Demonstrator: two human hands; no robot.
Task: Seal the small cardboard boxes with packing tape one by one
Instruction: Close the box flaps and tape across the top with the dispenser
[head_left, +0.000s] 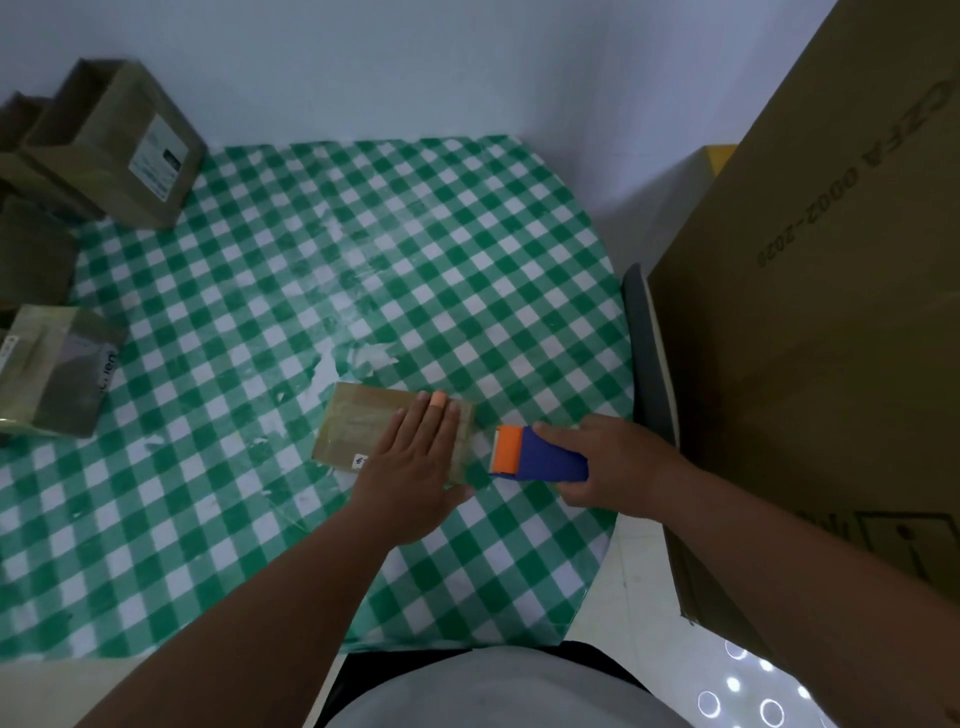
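Note:
A small flat cardboard box (358, 428) lies on the green checked tablecloth (311, 270), its top glossy with clear tape. My left hand (415, 462) presses flat on the box's right half, fingers straight, with an orange plaster on the middle finger. My right hand (618, 467) grips a blue and orange tape dispenser (535, 452) just right of the box. A strip of clear tape runs from the dispenser's orange end to the box edge.
Several other cardboard boxes (119, 150) are stacked at the table's left edge, one taped box (52, 369) nearer me. A very large cardboard carton (831, 338) stands right of the table, next to a dark chair back (644, 358).

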